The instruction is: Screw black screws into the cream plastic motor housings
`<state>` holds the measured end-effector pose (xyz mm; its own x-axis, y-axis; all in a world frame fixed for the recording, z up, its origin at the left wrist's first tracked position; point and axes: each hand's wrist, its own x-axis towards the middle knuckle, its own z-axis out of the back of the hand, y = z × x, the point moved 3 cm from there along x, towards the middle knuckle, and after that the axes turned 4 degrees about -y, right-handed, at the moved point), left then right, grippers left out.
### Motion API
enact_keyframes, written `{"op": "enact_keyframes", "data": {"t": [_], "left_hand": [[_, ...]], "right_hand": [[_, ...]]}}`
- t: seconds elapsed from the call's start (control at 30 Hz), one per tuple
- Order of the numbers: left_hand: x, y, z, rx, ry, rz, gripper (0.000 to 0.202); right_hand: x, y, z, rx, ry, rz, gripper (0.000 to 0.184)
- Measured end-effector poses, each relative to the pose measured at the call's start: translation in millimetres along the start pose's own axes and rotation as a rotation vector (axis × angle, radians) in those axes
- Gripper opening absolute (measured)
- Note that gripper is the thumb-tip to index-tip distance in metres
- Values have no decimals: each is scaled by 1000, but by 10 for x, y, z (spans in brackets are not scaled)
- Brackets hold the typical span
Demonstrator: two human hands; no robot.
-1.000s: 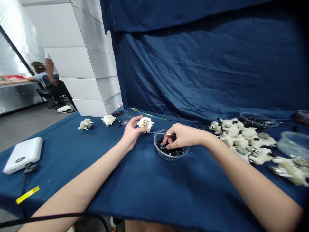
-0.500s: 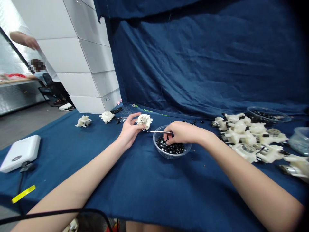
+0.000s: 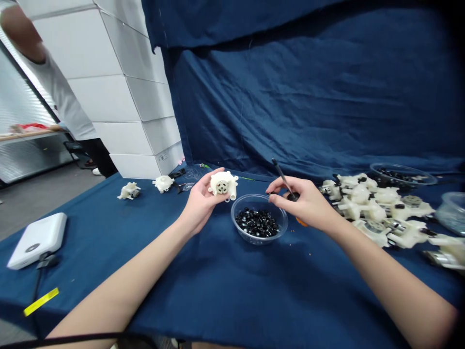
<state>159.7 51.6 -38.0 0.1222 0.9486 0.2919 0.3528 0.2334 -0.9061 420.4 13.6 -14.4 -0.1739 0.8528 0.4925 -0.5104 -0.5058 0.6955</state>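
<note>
My left hand is closed around a cream plastic pump-like housing, whose round slotted metal face is turned toward me. Just right of it stands a clear plastic bowl with many small black parts inside. My right hand is above the bowl's right rim, holding a screwdriver whose thin dark shaft points up and left; a bit of orange handle shows below the palm. Thumb and forefinger pinch a small black part, mostly covered by the fingertips.
A heap of cream housings lies at the right, near a second bowl and a clear tub. Two more housings sit at the left back. White boxes are stacked behind; a white power bank lies left. A person stands beyond.
My right hand has risen out of the bowl to its right rim with a small black part, and the screwdriver has swung from level to upright. My left hand has shifted slightly right with the housing.
</note>
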Motion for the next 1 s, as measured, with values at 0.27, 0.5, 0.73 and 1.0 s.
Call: {"op": "enact_keyframes", "data": {"t": [0.27, 0.5, 0.73, 1.0], "left_hand": [[-277, -49, -289, -10, 310, 162, 56], [-385, -44, -371, -20, 343, 226, 65], [-424, -55, -401, -56, 382, 323, 71], [-438, -58, -421, -54, 408, 321, 33]], "right_hand": [[-156, 95, -81, 166, 2, -111, 34], [-220, 166, -169, 344, -172, -114, 32], [-228, 180, -183, 256, -167, -58, 24], [-283, 254, -201, 222, -157, 6, 19]]}}
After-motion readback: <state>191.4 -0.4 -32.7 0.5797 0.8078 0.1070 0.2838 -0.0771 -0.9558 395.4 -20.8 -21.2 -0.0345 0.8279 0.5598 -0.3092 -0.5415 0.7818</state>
